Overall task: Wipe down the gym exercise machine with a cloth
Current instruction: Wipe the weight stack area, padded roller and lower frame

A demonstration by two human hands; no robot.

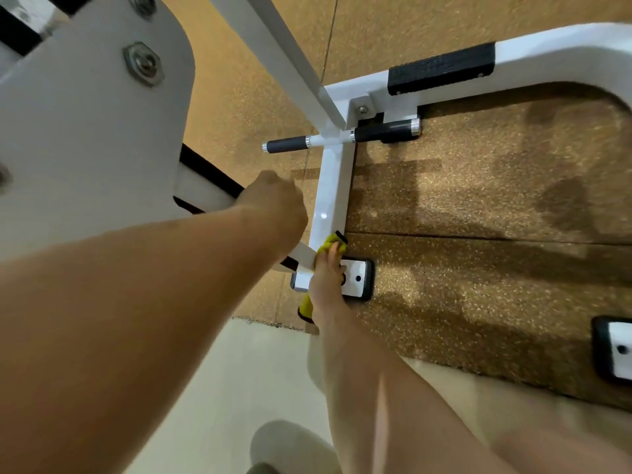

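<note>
The white gym machine frame has a base bar (331,189) running along the floor to a bolted foot plate (357,277). My right hand (326,282) reaches down low and grips a yellow cloth (331,241) against the near end of that bar, just above the foot plate. A tail of the cloth hangs below my wrist. My left hand (273,203) is curled round a white bar of the machine higher up, beside a large grey plate (92,131).
Two black-gripped handles (342,138) cross the base bar farther away. A black step pad (441,68) sits on the curved white frame at the upper right. Brown speckled rubber mat (478,217) covers the floor; a second foot plate (615,350) lies right. My shoe (290,446) stands on pale floor.
</note>
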